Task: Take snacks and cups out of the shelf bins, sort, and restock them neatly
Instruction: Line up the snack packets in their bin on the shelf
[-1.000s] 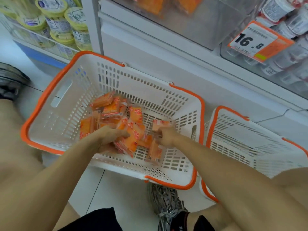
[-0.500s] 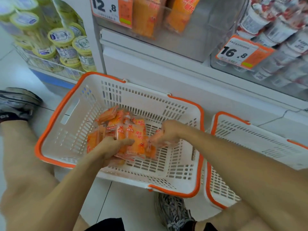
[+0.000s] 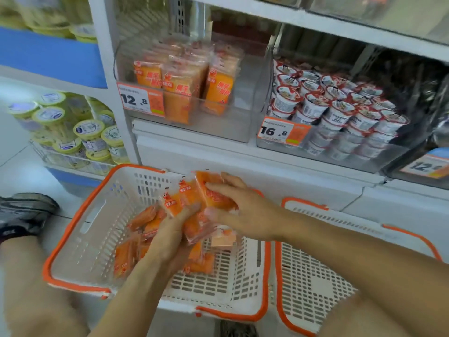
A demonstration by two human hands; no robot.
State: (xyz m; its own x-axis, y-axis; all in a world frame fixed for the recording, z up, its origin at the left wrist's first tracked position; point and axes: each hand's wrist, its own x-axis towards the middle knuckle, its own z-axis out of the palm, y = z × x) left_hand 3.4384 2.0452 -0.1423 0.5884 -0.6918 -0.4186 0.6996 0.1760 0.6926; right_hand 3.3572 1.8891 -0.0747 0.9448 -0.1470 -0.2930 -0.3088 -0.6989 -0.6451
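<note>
Orange snack packets [image 3: 194, 198], a bunched stack of them, are held between both hands above the white basket with an orange rim [image 3: 80, 239], which stands on the floor in front of the shelf. Left hand [image 3: 170, 235] cups the stack from below, its fingers [image 3: 192, 211] curled up around the packets' lower edge; right hand [image 3: 239, 212] lies over the stack's right side, fingers [image 3: 218, 188] fairly straight and spread across the top packet, thumb against its near edge. More loose orange packets [image 3: 143, 218] lie in the basket beneath. A second, similar basket [image 3: 313, 283] sits just beside it on the right. On the shelf above, a clear bin [image 3: 245, 93] holds upright orange packets [image 3: 184, 88], and the neighbouring bin [image 3: 340, 154] is packed with red-and-white cups [image 3: 340, 110].
</note>
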